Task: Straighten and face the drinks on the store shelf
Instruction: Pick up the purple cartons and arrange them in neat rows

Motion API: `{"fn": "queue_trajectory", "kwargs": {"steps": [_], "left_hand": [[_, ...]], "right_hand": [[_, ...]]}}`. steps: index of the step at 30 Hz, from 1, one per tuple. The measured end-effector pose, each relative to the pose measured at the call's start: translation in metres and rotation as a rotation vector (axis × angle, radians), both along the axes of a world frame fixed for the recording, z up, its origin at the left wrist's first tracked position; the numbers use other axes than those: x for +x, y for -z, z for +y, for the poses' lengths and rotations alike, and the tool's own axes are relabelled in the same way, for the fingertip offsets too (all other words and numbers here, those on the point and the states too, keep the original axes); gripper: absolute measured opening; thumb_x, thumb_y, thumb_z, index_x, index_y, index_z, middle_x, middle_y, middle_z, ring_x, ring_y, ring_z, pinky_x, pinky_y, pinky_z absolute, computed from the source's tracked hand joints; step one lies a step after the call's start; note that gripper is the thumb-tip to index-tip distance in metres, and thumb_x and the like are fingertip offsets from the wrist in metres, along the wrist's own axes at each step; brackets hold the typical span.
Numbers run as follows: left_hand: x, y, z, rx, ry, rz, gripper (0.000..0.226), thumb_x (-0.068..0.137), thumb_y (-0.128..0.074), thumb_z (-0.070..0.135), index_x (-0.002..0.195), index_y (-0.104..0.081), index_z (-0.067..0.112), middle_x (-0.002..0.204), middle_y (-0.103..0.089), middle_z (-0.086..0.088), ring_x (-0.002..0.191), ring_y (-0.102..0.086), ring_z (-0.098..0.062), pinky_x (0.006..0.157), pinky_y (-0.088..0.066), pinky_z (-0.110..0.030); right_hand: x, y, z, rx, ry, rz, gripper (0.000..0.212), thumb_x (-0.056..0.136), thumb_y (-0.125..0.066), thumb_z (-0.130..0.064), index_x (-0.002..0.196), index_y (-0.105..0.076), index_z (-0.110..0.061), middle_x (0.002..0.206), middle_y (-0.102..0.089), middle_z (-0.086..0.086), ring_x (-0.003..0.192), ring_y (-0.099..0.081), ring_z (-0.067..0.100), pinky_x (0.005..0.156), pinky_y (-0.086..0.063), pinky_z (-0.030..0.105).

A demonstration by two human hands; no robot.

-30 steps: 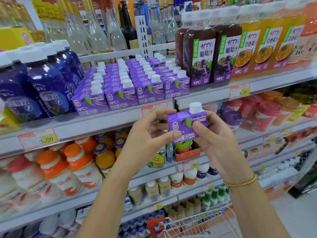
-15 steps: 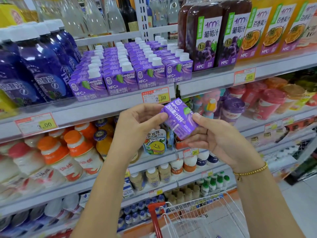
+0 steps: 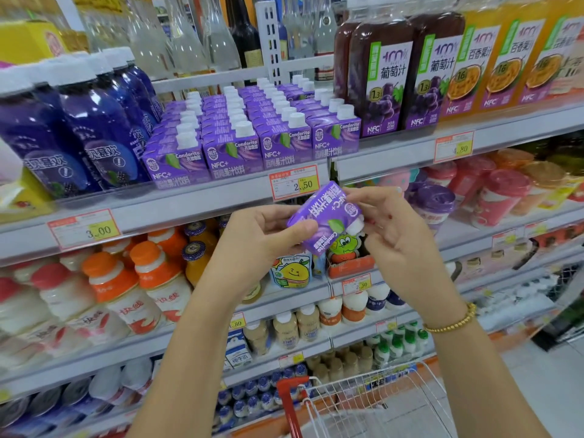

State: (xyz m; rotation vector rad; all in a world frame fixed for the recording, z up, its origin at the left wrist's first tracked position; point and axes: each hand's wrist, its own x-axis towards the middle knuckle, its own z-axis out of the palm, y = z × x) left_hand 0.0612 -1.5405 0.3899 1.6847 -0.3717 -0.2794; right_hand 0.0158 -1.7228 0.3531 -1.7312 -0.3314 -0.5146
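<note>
Held item: purple carton (image 3: 325, 216), in both hands, in front of the shelves and just below the price tag (image 3: 297, 184). It is not on the shelf.
Change: 1 s ago it sat upright, white cap up, label facing out. Half a sec ago it was tipped over. Now it's flipped, print upside down, cap (image 3: 355, 226) pointing down-right.
Meaning: prob. a check of the base or date (can't read either). The carton is further from faced than it was and needs a full turn back upright, label fwd.
Left hand (image 3: 262, 245): thumb pressed across the near face, fingers curled round the back, clamped on the carton's left end.
Right hand (image 3: 401, 245): fingertips on the upper corner, palm side against the cap end, also gripping.
Carton rows (image 3: 252, 137): four columns, caps up, fronts look lined up near the shelf edge (image 3: 189, 205). Can't tell which slot is open.
Side limits: blue bottles (image 3: 94, 128) tight on the left, grape juice bottles (image 3: 382, 83) tight on the right, so no sideways slack.
Open room: air above the caps is free, so approach from front and over the lip.
Below: cart (image 3: 363, 403) sits under the arms, well apart from the hands.
</note>
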Motion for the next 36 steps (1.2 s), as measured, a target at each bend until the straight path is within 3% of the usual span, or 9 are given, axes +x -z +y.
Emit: {"fn": "queue_trajectory", "kwargs": {"steps": [9,13,15,18,22,26,29,33,36], "left_hand": [[0.003,-0.002,0.0,0.018,0.025,-0.395,0.043,0.076,-0.074,0.012,0.115,-0.064,0.027,0.114,-0.066,0.004,0.112,-0.06,-0.014,0.093,-0.052,-0.032],[0.005,-0.011,-0.01,0.338,-0.076,-0.929,0.048,0.078,-0.074,0.023,0.124,-0.06,0.017,0.124,-0.056,0.006,0.117,-0.048,-0.002,0.1,-0.037,-0.011],[0.009,-0.016,-0.014,0.503,-0.044,-1.127,0.055,0.077,-0.076,0.02,0.128,-0.058,0.012,0.127,-0.055,0.0,0.119,-0.047,-0.012,0.104,-0.031,-0.016],[0.02,-0.028,-0.021,0.624,-0.11,-1.37,0.049,0.078,-0.072,0.016,0.124,-0.06,0.006,0.119,-0.06,-0.008,0.112,-0.049,-0.021,0.1,-0.033,-0.024],[0.039,-0.053,-0.03,0.693,-0.192,-1.512,0.044,0.075,-0.066,0.016,0.117,-0.062,0.003,0.109,-0.063,-0.013,0.102,-0.053,-0.026,0.084,-0.041,-0.03],[0.063,-0.082,-0.036,0.745,-0.189,-1.475,0.046,0.078,-0.056,0.023,0.119,-0.059,0.003,0.111,-0.062,-0.015,0.098,-0.058,-0.03,0.079,-0.046,-0.032],[0.097,-0.104,-0.037,0.662,-0.232,-1.273,0.042,0.079,-0.065,0.01,0.12,-0.059,0.005,0.114,-0.061,-0.013,0.097,-0.057,-0.026,0.08,-0.035,-0.02],[0.154,-0.125,-0.043,0.664,-0.242,-1.092,0.035,0.075,-0.069,0.016,0.108,-0.064,0.006,0.096,-0.061,-0.011,0.083,-0.053,-0.02,0.07,-0.035,-0.023],[0.189,-0.132,-0.055,0.709,-0.193,-0.966,0.026,0.074,-0.07,0.009,0.099,-0.066,0.003,0.086,-0.062,-0.011,0.078,-0.054,-0.019,0.066,-0.04,-0.017]], "right_hand": [[-0.004,-0.012,-0.004,0.059,0.016,0.067,0.037,0.074,-0.07,-0.021,0.11,-0.061,-0.02,0.106,-0.07,-0.004,0.102,-0.065,0.013,0.086,-0.052,0.025],[0.005,-0.03,-0.002,0.158,0.153,0.169,0.035,0.073,-0.072,-0.035,0.097,-0.065,-0.01,0.085,-0.068,0.009,0.079,-0.066,0.024,0.071,-0.058,0.036],[0.014,-0.042,-0.003,0.295,0.147,0.247,0.032,0.078,-0.071,-0.029,0.091,-0.061,-0.002,0.071,-0.056,0.012,0.059,-0.057,0.019,0.063,-0.058,0.035],[0.028,-0.06,-0.007,0.449,0.038,0.343,0.035,0.082,-0.069,-0.026,0.094,-0.057,0.005,0.065,-0.056,0.005,0.053,-0.06,0.013,0.066,-0.059,0.037],[0.047,-0.085,-0.01,0.464,-0.061,0.361,0.062,0.08,-0.07,-0.035,0.116,-0.052,0.013,0.085,-0.058,0.022,0.063,-0.067,0.025,0.061,-0.058,0.031],[0.066,-0.105,-0.014,0.426,-0.054,0.3,0.038,0.089,-0.059,-0.039,0.09,-0.065,-0.001,0.078,-0.066,0.018,0.063,-0.067,0.021,0.055,-0.054,0.024],[0.085,-0.099,-0.022,0.098,0.243,0.048,0.026,0.09,-0.061,-0.036,0.079,-0.064,-0.012,0.076,-0.069,0.002,0.071,-0.065,0.014,0.068,-0.053,0.026],[0.111,-0.062,-0.038,-0.514,0.635,-0.318,0.021,0.084,-0.069,-0.022,0.101,-0.067,-0.009,0.095,-0.065,0.006,0.088,-0.06,0.02,0.079,-0.042,0.023],[0.119,-0.043,-0.04,-0.61,0.639,-0.403,0.035,0.082,-0.069,-0.013,0.116,-0.062,-0.006,0.106,-0.062,0.009,0.097,-0.058,0.028,0.087,-0.04,0.026]]}}
